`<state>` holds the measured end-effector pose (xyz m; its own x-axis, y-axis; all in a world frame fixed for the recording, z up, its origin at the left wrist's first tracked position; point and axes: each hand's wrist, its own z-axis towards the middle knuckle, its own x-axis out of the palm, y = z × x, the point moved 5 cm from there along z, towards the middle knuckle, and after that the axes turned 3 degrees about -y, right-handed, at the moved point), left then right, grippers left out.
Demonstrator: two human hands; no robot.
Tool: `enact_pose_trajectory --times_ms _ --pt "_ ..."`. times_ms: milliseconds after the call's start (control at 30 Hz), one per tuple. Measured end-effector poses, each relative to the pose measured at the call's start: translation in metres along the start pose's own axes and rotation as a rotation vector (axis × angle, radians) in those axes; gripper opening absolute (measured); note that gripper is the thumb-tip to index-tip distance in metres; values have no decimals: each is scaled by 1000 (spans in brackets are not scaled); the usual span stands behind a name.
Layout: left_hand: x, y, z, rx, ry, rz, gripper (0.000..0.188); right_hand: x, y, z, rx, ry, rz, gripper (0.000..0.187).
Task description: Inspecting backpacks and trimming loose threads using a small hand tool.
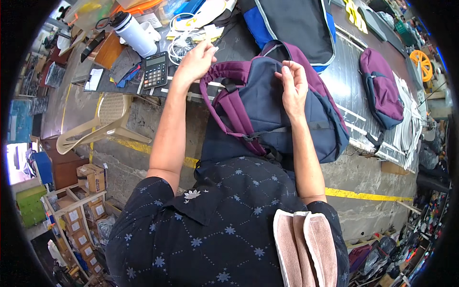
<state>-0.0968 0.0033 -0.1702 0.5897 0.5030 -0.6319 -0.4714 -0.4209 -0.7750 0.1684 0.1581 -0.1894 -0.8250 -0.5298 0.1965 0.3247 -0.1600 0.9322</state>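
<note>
A navy and purple backpack point(272, 103) leans against the table edge in front of my body, its purple shoulder straps toward me. My left hand point(197, 61) is raised over the backpack's upper left strap, thumb and fingertips pinched together. Whatever is between those fingertips is too small to make out. Above the navy back panel is my right hand point(293, 88), its fingers curled in and the thumb against them; I cannot make out anything held there. A brown folded towel point(306, 246) hangs at my right upper arm.
On the dark table point(351, 88) lie a black and blue bag point(294, 28), a smaller purple backpack point(382, 88), a calculator point(156, 70), a white bottle point(135, 34) and white cord point(180, 44). A beige plastic chair point(112, 115) stands left. Shelves with boxes point(76, 225) are lower left.
</note>
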Motion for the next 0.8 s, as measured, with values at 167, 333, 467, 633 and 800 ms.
enact_pose_trajectory --times_ms 167,333,467,633,800 --pt "-14 23 -6 -39 113 -63 44 -4 8 0 7 19 -39 18" --pt "-27 -14 -32 -50 182 -481 59 -16 11 2 67 13 -37 21" --pt "-32 -67 -62 65 305 -639 59 -16 23 4 138 94 -98 31" --pt "32 -111 -107 385 706 -780 36 -13 31 5 408 233 5 32" --pt "34 -95 -93 171 385 -735 20 -34 39 -3 467 378 -29 36"
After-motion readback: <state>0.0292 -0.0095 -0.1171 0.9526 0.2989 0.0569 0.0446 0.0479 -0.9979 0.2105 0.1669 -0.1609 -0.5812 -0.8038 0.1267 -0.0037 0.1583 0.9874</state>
